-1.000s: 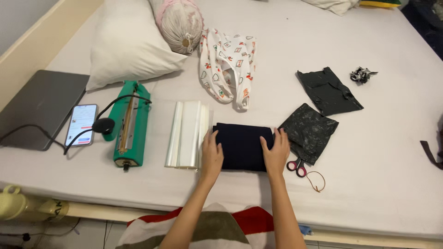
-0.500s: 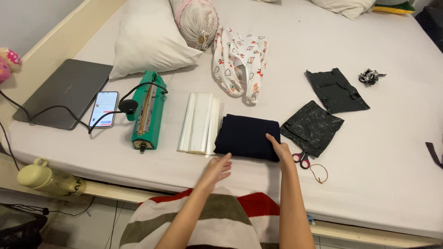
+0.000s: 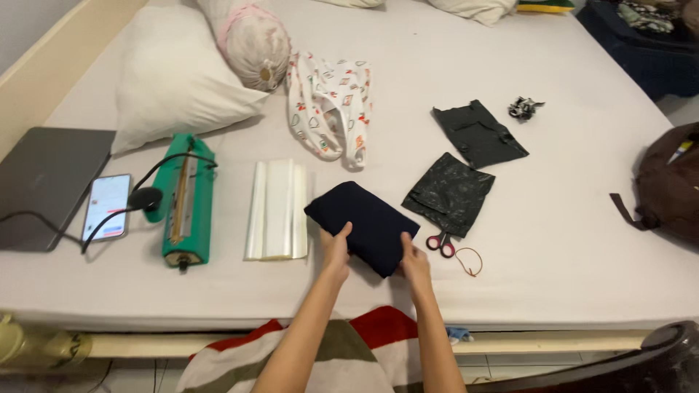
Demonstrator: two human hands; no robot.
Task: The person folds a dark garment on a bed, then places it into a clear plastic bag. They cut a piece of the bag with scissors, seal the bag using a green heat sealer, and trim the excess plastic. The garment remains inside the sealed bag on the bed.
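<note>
Both hands grip the folded navy cloth point(image 3: 362, 225): left hand point(image 3: 336, 247) pinches its near-left edge, right hand point(image 3: 412, 263) its near-right corner. Cloth sits skewed on the bed point(image 3: 568, 240), near the front edge, between the stack of clear plastic sleeves point(image 3: 277, 209) and a crumpled black bag point(image 3: 450, 193).

Risks, as judged: folds could slip open if only the top layer is caught; right wrist may snag the scissors point(image 3: 439, 243) and rubber band point(image 3: 470, 261) just beside it.

Surface: soft grey sheet, slightly wrinkled. Green heat sealer point(image 3: 182, 200), phone point(image 3: 106, 207), laptop point(image 3: 40, 182) left; pillow point(image 3: 175, 76) behind.
</note>
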